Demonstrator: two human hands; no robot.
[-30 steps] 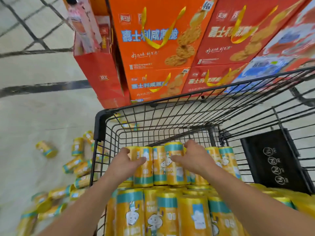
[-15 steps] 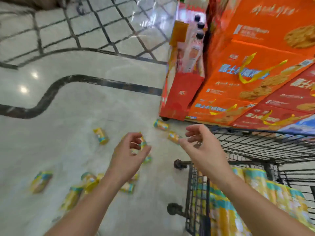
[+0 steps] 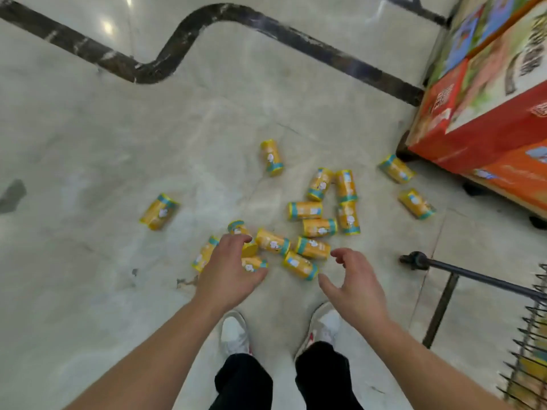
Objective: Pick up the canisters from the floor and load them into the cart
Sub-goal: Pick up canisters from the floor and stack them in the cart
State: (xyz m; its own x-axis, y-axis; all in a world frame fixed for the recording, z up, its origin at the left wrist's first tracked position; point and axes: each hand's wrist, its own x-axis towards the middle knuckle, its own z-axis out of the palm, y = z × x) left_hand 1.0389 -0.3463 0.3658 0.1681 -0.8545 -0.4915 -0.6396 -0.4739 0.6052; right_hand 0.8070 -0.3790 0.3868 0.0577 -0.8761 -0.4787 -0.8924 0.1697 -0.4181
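Head view: to grab cleanly I should, I judge, drop each palm onto one canister and wrap its middle. My left hand (image 3: 229, 270) hangs half-spread over the canisters (image 3: 313, 247) on the floor (image 3: 88, 261), contact unclear; my right hand (image 3: 352, 279) is spread and empty beside them.

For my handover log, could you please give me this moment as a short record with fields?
Canisters: more than a dozen, yellow with teal bands, lying scattered on the floor
Left hand: fingers curved over some of them; grip unclear
Right hand: spread, holding nothing, near the closest ones
Cart: at the right edge, only partly in view
Display boxes: upper right, red and orange
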